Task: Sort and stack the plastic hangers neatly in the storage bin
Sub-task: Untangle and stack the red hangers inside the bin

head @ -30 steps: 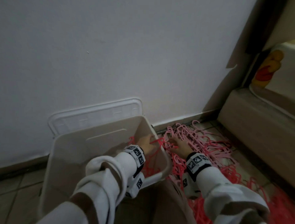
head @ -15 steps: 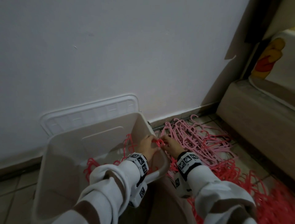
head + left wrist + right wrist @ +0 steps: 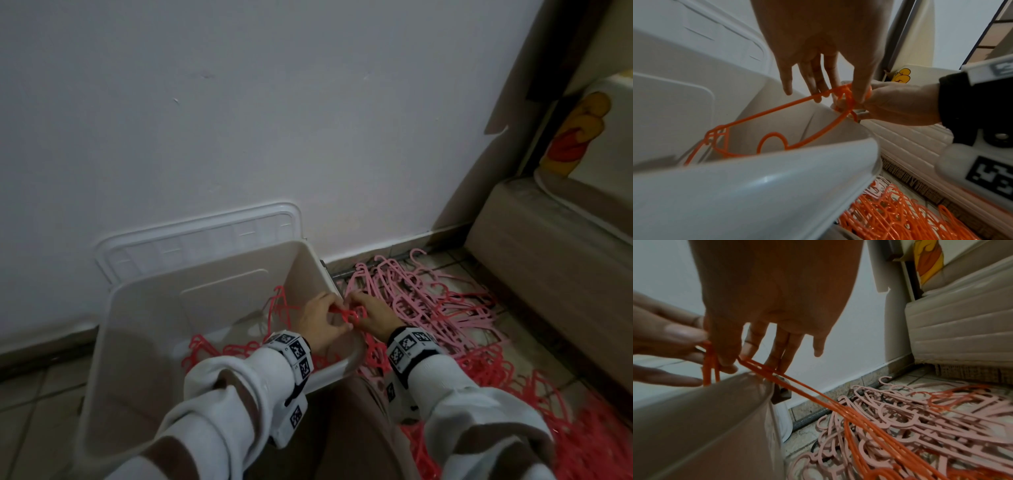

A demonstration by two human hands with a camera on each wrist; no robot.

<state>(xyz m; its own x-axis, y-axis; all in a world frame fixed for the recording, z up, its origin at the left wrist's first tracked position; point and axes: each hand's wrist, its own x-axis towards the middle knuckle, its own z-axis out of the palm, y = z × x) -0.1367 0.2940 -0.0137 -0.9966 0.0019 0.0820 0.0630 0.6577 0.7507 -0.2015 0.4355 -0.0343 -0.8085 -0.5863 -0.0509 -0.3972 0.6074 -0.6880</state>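
Observation:
The pale storage bin (image 3: 346,363) stands on the floor by the wall, with red hangers (image 3: 219,349) lying in its bottom. Both hands meet over its right rim (image 3: 756,186). My left hand (image 3: 322,320) (image 3: 838,95) pinches a red hanger (image 3: 764,113) by one end, and the rest of it hangs down inside the bin. My right hand (image 3: 368,313) (image 3: 752,361) pinches a thin bundle of red hangers (image 3: 818,395) that slopes from the rim down to the floor. Pink hangers (image 3: 428,294) (image 3: 920,418) lie heaped right of the bin.
The bin's lid (image 3: 191,240) leans on the white wall behind it. More red hangers (image 3: 496,377) cover the tiles at the lower right. A beige upholstered seat (image 3: 548,267) borders the pile on the right. My knee is just below the bin's near corner.
My right hand has left the pink pile and come to the bin's right rim. There it now meets my left hand, and both pinch red hangers.

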